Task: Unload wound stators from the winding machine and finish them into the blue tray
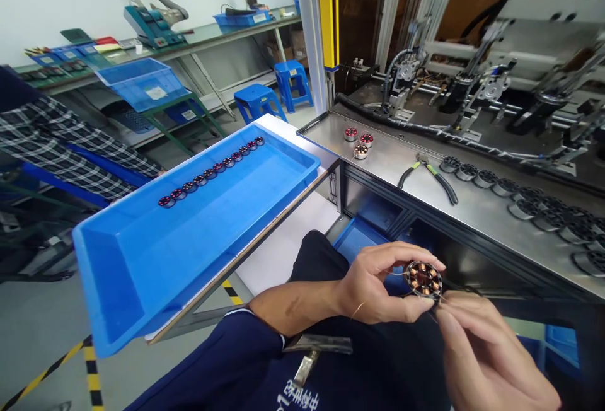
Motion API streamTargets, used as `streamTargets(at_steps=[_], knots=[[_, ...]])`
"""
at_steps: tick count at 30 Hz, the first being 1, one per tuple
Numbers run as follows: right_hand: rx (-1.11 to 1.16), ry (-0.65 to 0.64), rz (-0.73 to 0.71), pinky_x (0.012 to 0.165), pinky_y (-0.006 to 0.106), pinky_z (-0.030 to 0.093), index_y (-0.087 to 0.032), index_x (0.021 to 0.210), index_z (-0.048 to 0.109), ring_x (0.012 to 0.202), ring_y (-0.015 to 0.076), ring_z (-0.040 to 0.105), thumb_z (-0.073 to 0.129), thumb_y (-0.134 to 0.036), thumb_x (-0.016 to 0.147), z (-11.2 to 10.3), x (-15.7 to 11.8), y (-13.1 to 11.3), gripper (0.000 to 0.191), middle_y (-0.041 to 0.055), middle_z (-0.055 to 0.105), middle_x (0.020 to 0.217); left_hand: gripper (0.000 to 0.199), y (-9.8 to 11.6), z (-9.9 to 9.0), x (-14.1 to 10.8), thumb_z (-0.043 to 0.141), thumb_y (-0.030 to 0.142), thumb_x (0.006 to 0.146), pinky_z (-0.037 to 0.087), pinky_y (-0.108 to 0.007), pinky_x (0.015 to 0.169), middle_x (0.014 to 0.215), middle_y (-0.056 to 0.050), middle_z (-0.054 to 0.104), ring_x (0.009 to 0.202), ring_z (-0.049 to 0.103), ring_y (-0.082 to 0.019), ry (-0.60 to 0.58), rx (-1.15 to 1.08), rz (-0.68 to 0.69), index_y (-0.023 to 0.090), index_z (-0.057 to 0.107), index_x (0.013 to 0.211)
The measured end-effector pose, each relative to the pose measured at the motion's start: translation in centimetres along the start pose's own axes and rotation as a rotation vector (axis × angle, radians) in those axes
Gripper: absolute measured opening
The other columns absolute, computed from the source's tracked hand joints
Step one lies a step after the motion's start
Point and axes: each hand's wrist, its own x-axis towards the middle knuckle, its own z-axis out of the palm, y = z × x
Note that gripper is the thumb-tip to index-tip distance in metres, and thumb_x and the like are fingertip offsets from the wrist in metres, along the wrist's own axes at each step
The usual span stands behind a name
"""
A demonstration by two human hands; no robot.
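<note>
My left hand (378, 282) is closed round the edges of a small motor stator (424, 280), thumb below and fingers above. Copper windings fill its ring, and loose thin wire ends stick out to its left. At the stator's lower right edge, thumb and forefinger of my right hand (486, 348) are pinched on a fine copper wire (440, 301). Green-and-black cutting pliers (429, 178) lie with handles spread on the metal ledge (382, 168) beyond. Near them stand three wound stators (362, 140), and to the right several dark stator cores (524, 200) in rows.
A large blue tray (203, 247) at the left holds a line of several wound stators (208, 174). Behind the ledge is a machine (472, 83) with fixtures and a yellow post (328, 14). Blue stools (293, 86) and a seated person's checked-cloth leg (70, 140) are farther off.
</note>
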Motion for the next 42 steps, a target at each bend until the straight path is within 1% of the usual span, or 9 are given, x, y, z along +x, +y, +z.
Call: streamTargets(at_steps=[4,8,11,15,21,27,32,37,42], knots=[[0.043,-0.034,-0.063,0.065,0.031,0.052,-0.015,0.096,0.069,0.077,0.0164,0.063,0.067,0.004,0.082,-0.1,-0.1,0.6,0.024,0.0030,0.065,0.080,0.040,0.4,0.3,0.0,0.079,0.020,0.069,0.059,-0.028,0.082,0.104,-0.012,0.076,0.089,0.072,-0.018,0.031,-0.066,-0.037,0.014,0.072,0.108],[0.077,-0.082,-0.076,0.076,0.035,0.053,-0.020,0.113,0.070,0.091,0.0199,0.063,0.076,0.000,0.078,-2.1,0.5,2.8,0.041,0.0058,0.065,0.096,0.039,1.1,0.3,-0.1,0.081,0.019,0.073,0.058,-0.027,0.085,0.103,-0.011,0.076,0.087,0.071,-0.014,-0.031,-0.329,-0.273,0.013,0.071,0.111],[0.096,-0.231,-0.113,0.081,0.034,0.055,-0.023,0.123,0.068,0.106,0.0214,0.060,0.078,-0.005,0.079,-3.3,2.0,3.5,0.049,0.0089,0.062,0.114,0.043,1.4,0.3,-0.2,0.086,0.026,0.072,0.057,-0.031,0.090,0.102,-0.011,0.076,0.088,0.072,-0.015,-0.092,-0.508,-0.451,0.013,0.071,0.110],[0.142,-0.420,-0.215,0.085,0.035,0.057,-0.023,0.118,0.070,0.111,0.0213,0.059,0.075,-0.008,0.084,-3.6,4.1,3.1,0.038,0.0090,0.060,0.119,0.048,1.7,0.4,-0.2,0.091,0.034,0.067,0.055,-0.031,0.089,0.098,-0.010,0.076,0.086,0.071,-0.015,-0.127,-0.613,-0.611,0.014,0.073,0.107],[-0.028,-0.476,-0.278,0.074,0.032,0.057,-0.031,0.097,0.074,0.099,0.0178,0.062,0.073,-0.019,0.089,-4.2,4.2,3.3,0.015,0.0036,0.063,0.111,0.045,1.4,0.4,-0.2,0.093,0.030,0.064,0.055,-0.028,0.087,0.101,-0.009,0.078,0.085,0.071,-0.012,-0.140,-0.702,-0.684,0.016,0.074,0.102],[-0.233,-0.224,-0.367,0.085,0.033,0.052,-0.023,0.093,0.071,0.096,0.0160,0.060,0.069,-0.002,0.084,-4.2,2.0,2.3,0.023,0.0033,0.063,0.105,0.049,0.8,0.5,-0.2,0.094,0.024,0.063,0.055,-0.032,0.094,0.100,-0.008,0.079,0.088,0.074,-0.015,-0.122,-0.756,-0.711,0.015,0.074,0.106],[-0.329,-0.006,-0.283,0.072,0.035,0.055,-0.023,0.091,0.066,0.074,0.0141,0.061,0.069,-0.001,0.082,-2.7,-0.5,1.9,0.024,-0.0005,0.063,0.081,0.058,1.2,1.5,-0.2,0.097,0.018,0.055,0.057,-0.034,0.093,0.103,-0.008,0.077,0.089,0.073,-0.016,-0.050,-0.655,-0.474,0.014,0.073,0.108],[-0.307,0.140,-0.038,0.065,0.033,0.053,-0.020,0.079,0.061,0.072,0.0162,0.065,0.064,-0.007,0.086,-0.5,-1.6,1.4,0.016,0.0019,0.065,0.078,0.053,0.3,2.7,-0.5,0.093,0.009,0.058,0.058,-0.034,0.094,0.114,-0.008,0.074,0.095,0.073,-0.015,0.077,-0.517,-0.171,0.017,0.070,0.106],[-0.125,0.329,-0.002,0.061,0.028,0.048,-0.018,0.083,0.063,0.071,0.0137,0.061,0.063,-0.012,0.092,1.1,-1.4,1.8,0.010,0.0031,0.063,0.081,0.052,0.0,2.9,-0.7,0.093,0.014,0.061,0.058,-0.031,0.092,0.122,-0.009,0.069,0.097,0.071,-0.015,0.102,-0.453,-0.166,0.018,0.067,0.105]])
